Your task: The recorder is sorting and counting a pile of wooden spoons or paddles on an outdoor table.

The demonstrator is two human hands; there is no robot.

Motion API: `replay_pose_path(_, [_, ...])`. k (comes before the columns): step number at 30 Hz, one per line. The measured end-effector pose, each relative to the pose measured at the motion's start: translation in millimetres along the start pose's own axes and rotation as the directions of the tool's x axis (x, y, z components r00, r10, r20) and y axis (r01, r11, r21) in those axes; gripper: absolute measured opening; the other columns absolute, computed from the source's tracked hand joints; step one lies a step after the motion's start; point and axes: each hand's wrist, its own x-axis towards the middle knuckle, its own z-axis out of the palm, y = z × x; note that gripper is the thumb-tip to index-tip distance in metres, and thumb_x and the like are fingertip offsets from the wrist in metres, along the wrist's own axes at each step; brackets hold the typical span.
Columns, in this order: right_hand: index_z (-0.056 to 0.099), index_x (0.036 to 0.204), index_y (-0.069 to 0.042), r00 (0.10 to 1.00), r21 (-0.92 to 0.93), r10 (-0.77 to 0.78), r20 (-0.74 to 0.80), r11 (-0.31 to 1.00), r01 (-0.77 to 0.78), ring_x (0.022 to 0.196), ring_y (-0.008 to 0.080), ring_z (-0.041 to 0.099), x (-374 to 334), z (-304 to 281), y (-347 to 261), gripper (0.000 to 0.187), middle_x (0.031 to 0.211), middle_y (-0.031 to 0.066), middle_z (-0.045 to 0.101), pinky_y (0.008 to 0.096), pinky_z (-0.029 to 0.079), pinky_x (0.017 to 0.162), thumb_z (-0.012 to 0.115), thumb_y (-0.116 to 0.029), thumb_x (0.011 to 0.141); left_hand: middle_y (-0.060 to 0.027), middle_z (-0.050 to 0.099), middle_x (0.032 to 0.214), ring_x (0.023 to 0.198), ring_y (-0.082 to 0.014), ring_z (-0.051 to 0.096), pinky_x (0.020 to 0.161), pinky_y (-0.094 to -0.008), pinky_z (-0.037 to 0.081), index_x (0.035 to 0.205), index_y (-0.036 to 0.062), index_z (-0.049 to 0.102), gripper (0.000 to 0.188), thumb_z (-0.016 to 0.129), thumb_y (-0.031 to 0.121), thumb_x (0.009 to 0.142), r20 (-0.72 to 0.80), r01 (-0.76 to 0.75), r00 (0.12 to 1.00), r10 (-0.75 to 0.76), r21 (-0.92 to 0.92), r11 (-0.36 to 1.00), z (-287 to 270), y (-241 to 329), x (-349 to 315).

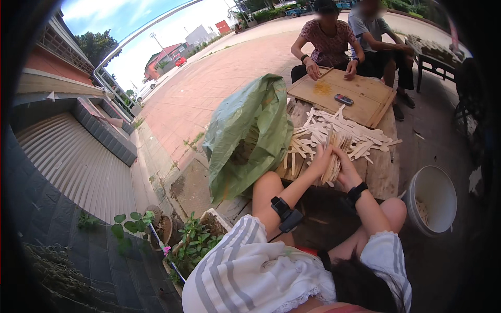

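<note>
Between my two hands is a thick bundle of flat wooden sticks, standing roughly upright over the near edge of the wooden table. My left hand closes on the bundle from the left side, and my right hand wraps it from the right. Just beyond them lies a loose pile of pale wooden sticks with rounded, paddle-like ends, spread across the tabletop. Left of the pile, a large green woven sack gapes open; its inside is mostly shaded.
A white bucket with some sticks inside stands to my right. Across the table, a person sits at a wooden board with a small dark device on it; another person sits alongside. Potted plants stand at my left.
</note>
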Motion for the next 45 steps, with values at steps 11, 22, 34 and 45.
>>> replay_pose_path(11, [0.051, 0.116, -0.003, 0.907, -0.693, -0.421, -0.007, 0.656, 0.299, 0.088, 0.0142, 0.060, 30, -1, -9, 0.045, 0.101, 0.0055, 0.060, 0.0257, 0.049, 0.074, 0.070, -0.004, 0.075, -0.0150, 0.040, 0.142, 0.131, -0.0269, 0.038, 0.107, -0.0413, 0.031, 0.144, 0.0036, 0.030, 0.089, 0.018, 0.073, 0.089, 0.648, 0.714, 0.664, -0.374, -0.401, 0.574, -16, 45, 29])
replay_pose_path(22, [0.058, 0.089, 0.001, 0.857, -0.634, -0.458, -0.235, 0.741, 0.222, 0.057, 0.0157, 0.058, 168, 40, -103, 0.014, 0.070, 0.0063, 0.060, 0.0282, 0.045, 0.050, 0.064, -0.001, 0.076, -0.0161, 0.031, 0.138, 0.123, -0.0272, 0.039, 0.104, -0.0370, 0.031, 0.137, 0.0016, 0.032, 0.055, 0.032, 0.041, 0.099, 0.116, 0.087, 0.989, -0.087, 0.007, 0.996, -20, 25, 135])
replay_pose_path(34, [0.056, 0.103, 0.003, 0.450, -0.655, -0.810, -0.376, 0.576, 0.489, 0.079, 0.0188, 0.063, 375, 23, -149, 0.030, 0.090, 0.0103, 0.062, 0.0339, 0.050, 0.067, 0.067, -0.007, 0.077, 0.0002, 0.049, 0.087, 0.070, -0.0079, 0.045, 0.070, -0.0246, 0.039, 0.099, 0.0071, 0.049, 0.014, 0.044, 0.014, 0.088, 0.501, 0.553, 0.818, -0.282, -0.553, 0.623, -35, -1, 61])
replay_pose_path(45, [0.055, 0.104, 0.000, 0.582, -0.806, -0.813, 0.029, 0.325, 0.495, 0.069, 0.0166, 0.062, 407, 17, -158, 0.032, 0.087, 0.0095, 0.063, 0.0279, 0.050, 0.061, 0.069, -0.008, 0.076, 0.0010, 0.048, 0.084, 0.071, -0.0071, 0.044, 0.071, -0.0220, 0.036, 0.091, 0.0077, 0.050, 0.013, 0.043, 0.017, 0.086, 0.445, 0.543, 0.837, -0.319, -0.599, 0.589, -39, -4, 73])
